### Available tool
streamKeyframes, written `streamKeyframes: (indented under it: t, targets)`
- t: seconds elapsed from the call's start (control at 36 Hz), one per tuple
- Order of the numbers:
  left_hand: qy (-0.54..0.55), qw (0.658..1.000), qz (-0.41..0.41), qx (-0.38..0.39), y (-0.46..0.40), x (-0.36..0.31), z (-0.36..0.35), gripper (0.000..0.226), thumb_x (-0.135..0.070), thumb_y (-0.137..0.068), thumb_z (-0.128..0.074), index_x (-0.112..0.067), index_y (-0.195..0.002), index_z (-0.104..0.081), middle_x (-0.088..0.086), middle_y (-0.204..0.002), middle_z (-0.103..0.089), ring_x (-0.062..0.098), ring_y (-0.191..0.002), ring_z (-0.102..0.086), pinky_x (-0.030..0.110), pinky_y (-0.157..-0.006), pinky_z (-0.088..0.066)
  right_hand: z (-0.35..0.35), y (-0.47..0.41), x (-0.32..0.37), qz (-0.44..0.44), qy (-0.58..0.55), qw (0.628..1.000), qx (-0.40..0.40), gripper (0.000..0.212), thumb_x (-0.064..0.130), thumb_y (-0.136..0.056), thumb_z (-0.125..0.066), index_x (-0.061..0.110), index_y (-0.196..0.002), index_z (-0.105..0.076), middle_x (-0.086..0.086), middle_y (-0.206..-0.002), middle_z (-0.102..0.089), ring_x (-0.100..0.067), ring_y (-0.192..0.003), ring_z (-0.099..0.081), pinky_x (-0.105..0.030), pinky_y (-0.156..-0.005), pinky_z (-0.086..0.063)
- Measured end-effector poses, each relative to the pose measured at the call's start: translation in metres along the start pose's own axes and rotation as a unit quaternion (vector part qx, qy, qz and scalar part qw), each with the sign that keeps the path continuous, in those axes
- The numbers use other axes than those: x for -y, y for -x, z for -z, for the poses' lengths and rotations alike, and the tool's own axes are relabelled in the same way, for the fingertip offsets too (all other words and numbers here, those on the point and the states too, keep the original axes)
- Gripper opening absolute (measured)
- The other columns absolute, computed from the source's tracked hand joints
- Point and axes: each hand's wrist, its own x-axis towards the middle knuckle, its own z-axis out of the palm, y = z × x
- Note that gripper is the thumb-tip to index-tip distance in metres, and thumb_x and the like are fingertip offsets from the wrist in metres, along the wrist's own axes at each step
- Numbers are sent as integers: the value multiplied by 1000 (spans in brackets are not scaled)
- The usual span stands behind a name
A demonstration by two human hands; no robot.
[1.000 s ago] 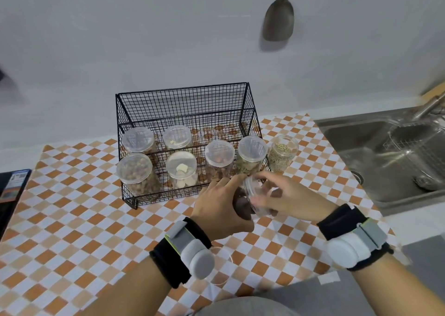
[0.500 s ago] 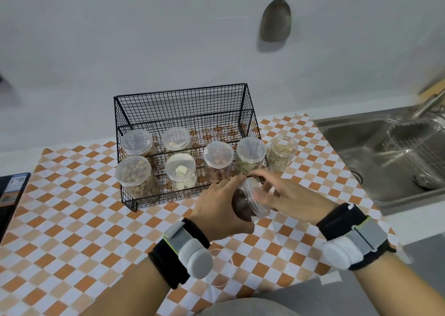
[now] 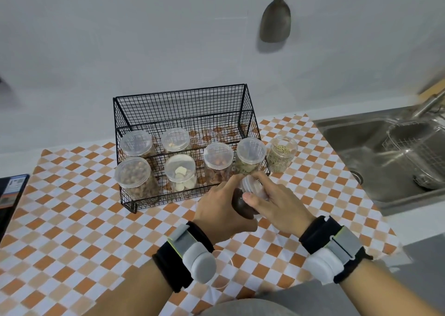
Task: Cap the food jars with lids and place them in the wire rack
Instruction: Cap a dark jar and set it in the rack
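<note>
My left hand (image 3: 221, 209) grips a tilted clear jar of dark food (image 3: 242, 207) just in front of the black wire rack (image 3: 183, 113). My right hand (image 3: 277, 204) presses a clear lid (image 3: 250, 185) onto the jar's mouth, fingers wrapped around its rim. Several capped jars stand in the rack's two tiers. An open jar of green seeds (image 3: 280, 157) stands on the counter, right of the rack. A loose clear lid (image 3: 222, 271) lies on the cloth beneath my left wrist, partly hidden.
An orange-and-white checkered cloth (image 3: 72, 231) covers the counter. A steel sink (image 3: 385, 161) with a wire basket lies to the right. A spatula (image 3: 275, 21) hangs on the wall. A dark device (image 3: 9, 195) sits at the left edge.
The lid has closed down over the jar's mouth, and my right hand has shifted further over it. The jar has stayed in my left hand at about the same spot.
</note>
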Motion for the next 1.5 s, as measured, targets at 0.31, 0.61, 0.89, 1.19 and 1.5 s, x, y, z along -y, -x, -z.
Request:
streamKeyframes:
  t: [0.31, 0.61, 0.89, 1.19, 1.5]
  targets:
    - [15, 1000, 6, -9, 2, 3, -3, 85, -50, -57, -78, -45, -131, -38, -17, -102, -62, 11, -91, -61, 33, -73, -55, -6, 3, 8, -51, -58, 997, -1, 66, 81, -76, -41, 41, -128, -48, 8, -70, -60, -7, -65, -60, -29, -63, -44]
    - [126, 991, 2, -40, 1, 6, 4, 86, -47, -58, -88, -45, -131, -43, -23, -111, -65, -1, -97, -62, 28, -79, -55, -14, -1, 11, -42, -243, 968, -43, 78, 66, -64, -80, 42, -132, -51, 19, -127, -62, 4, -115, -60, -27, -94, -56]
    - [229, 971, -16, -69, 0, 5, 9, 90, -44, -62, -92, -39, -136, -41, -18, -123, -63, 4, -115, -61, 39, -94, -54, 4, -11, 30, 1, -159, 984, -83, 75, 63, -62, -85, 43, -127, -53, 26, -118, -64, 12, -109, -59, -15, -86, -51]
    - [252, 963, 7, -96, 0, 23, 15, 93, -39, -69, -92, -41, -138, -30, -22, -124, -54, -20, -112, -50, 5, -88, -45, 39, -36, 56, 33, -70, 990, -119, 84, 76, -58, -74, 42, -130, -50, 28, -118, -55, 6, -110, -54, -23, -85, -51]
    - [204, 971, 71, -99, 4, 42, 14, 91, -52, -76, -84, -28, -146, -31, -19, -136, -45, -15, -117, -43, 7, -95, -36, 74, -82, 84, 53, -69, 979, -182, 81, 55, -70, -87, 26, -138, -51, 9, -134, -57, -11, -121, -54, -34, -99, -50]
